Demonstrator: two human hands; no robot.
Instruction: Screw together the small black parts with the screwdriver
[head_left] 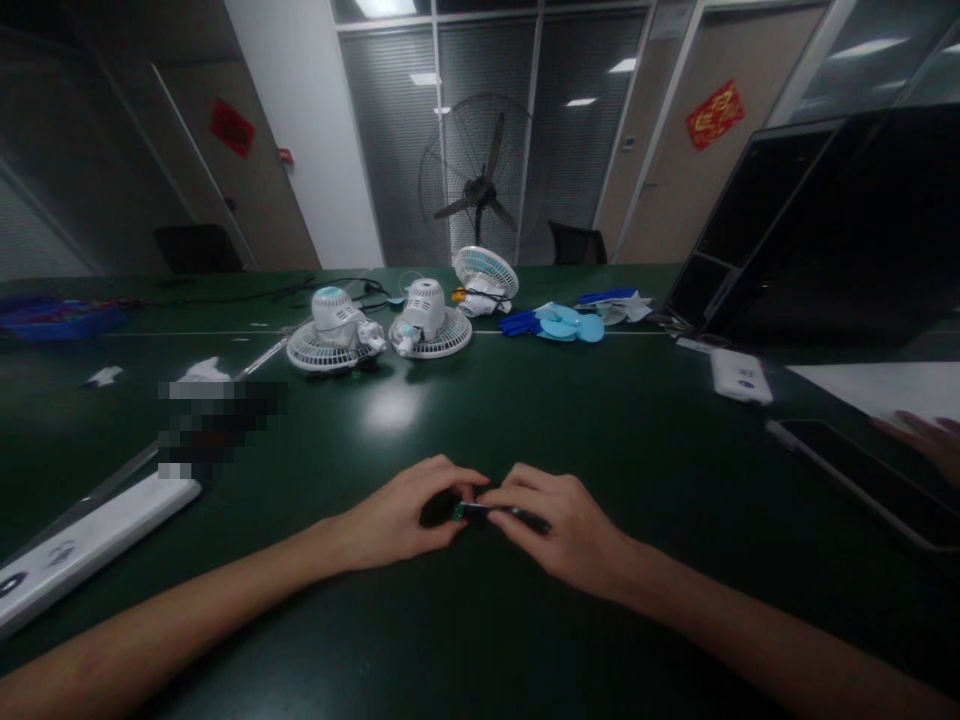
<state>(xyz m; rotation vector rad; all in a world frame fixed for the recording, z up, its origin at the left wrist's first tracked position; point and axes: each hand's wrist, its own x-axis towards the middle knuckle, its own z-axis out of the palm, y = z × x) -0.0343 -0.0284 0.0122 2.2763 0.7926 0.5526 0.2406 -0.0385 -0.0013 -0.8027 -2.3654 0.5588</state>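
Over the middle of the dark green table (420,640), both my hands meet at a small dark, slim piece (474,513) with a shiny edge and a green tip. My left hand (409,512) curls around its green end, thumb and fingertips close on it. From the other side my right hand (559,515) pinches it between thumb and fingers, and a dark end shows beneath those fingers. Its exact kind is too small and dim to make out. Whether it is one part or two cannot be told.
Farther back lie white fan heads (337,330), blue fan blades (571,323) and a blue tray (64,318). A long white case (97,535) lies left. At right are a phone (862,480), a white box (740,376), a large black screen (840,230) and another person's hand (926,440).
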